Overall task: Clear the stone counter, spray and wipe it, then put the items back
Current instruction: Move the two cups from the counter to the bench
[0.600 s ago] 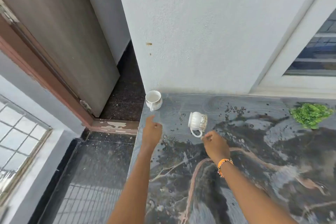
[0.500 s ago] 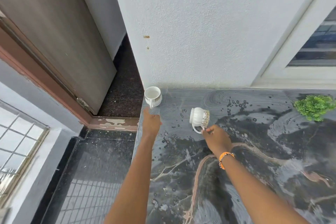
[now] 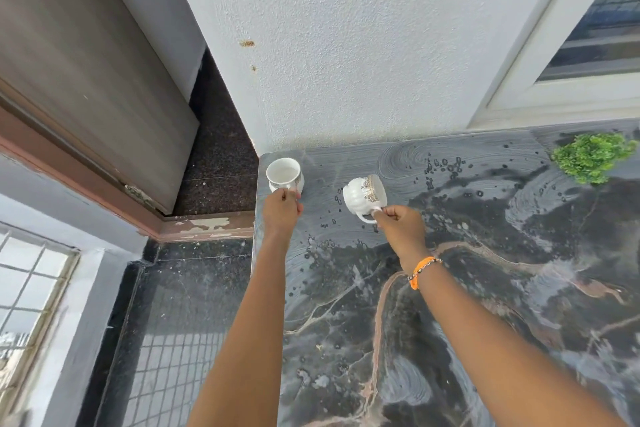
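Observation:
Two white teacups with patterned rims are at the far left corner of the dark veined stone counter (image 3: 485, 288). The upright cup (image 3: 283, 174) stands right at the counter's corner, and my left hand (image 3: 281, 212) is closed on its handle. The second cup (image 3: 364, 196) lies tipped on its side, mouth facing right, and my right hand (image 3: 400, 227) pinches its handle. An orange bracelet is on my right wrist. The counter around the cups is wet, with droplets and swirled wipe marks.
A small green plant (image 3: 594, 157) sits at the counter's far right. A white wall backs the counter, with a window frame (image 3: 540, 80) at right. Left of the counter edge the dark floor (image 3: 187, 322) drops away, beside a brown door (image 3: 86, 62).
Both hands reached forward and closed on the cup handles; before, they hovered short of the cups. The tipped cup has rolled slightly, mouth now more to the right.

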{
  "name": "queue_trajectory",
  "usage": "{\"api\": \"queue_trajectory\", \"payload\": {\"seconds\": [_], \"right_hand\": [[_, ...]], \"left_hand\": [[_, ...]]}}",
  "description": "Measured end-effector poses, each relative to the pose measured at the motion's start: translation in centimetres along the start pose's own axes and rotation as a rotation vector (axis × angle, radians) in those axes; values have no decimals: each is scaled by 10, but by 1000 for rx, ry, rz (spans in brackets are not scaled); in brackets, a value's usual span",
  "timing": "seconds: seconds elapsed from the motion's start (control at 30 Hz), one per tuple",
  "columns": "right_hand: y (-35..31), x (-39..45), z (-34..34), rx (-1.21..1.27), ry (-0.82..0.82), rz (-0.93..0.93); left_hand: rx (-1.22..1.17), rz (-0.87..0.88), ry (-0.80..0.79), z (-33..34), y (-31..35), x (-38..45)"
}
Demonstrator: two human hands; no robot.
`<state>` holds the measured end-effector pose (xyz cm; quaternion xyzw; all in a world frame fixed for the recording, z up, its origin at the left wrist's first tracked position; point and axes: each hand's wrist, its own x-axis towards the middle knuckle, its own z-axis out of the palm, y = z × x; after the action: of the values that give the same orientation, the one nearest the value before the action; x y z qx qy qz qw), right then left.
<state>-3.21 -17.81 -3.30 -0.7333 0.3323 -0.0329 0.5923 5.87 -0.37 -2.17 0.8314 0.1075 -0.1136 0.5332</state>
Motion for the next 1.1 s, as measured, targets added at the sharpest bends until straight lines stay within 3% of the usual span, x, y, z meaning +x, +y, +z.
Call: {"api": "queue_trajectory", "payload": {"seconds": [0.23, 0.4, 0.63, 0.93, 1.1], "right_hand": [[-3, -16, -40, 172, -11, 56], [23, -51, -115, 231, 41, 66], [82, -127, -272, 348, 319, 82], [166, -208, -471, 334, 650, 116], [213, -228, -561, 305, 809, 149]], "left_hand": [[-137, 17, -52, 34, 3, -67], [-148, 0, -156, 80, 19, -143], [-97, -7, -433, 193, 43, -276], [46, 187, -776, 369, 66, -435], [128, 264, -883, 447, 74, -499]]}}
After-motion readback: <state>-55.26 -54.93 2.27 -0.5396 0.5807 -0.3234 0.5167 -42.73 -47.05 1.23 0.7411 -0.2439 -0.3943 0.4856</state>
